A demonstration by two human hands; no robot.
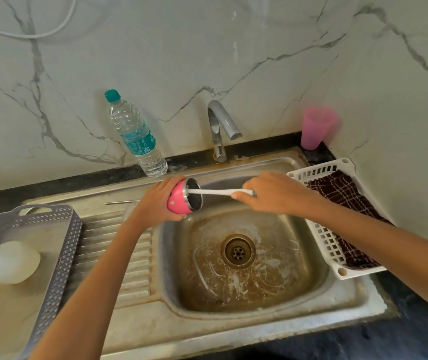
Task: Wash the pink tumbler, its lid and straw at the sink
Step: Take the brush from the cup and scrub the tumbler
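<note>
Got the pink tumbler (pixel 181 197) wrapped sideways in the left hand (pixel 155 201), hovering over the left edge of the sink (pixel 311 255), tipped with the mouth to the right. Pinching a white brush (pixel 218 192) in the right hand (pixel 272 194), poked far-end-first inside. Could easily squirt out of that grip with a hard shove (slick shell, probably soapy) and clatter down into the sink. Might also nudge the straw (pixel 122 202) lying on the drainboard (pixel 119 255). No sign of the lid.
</note>
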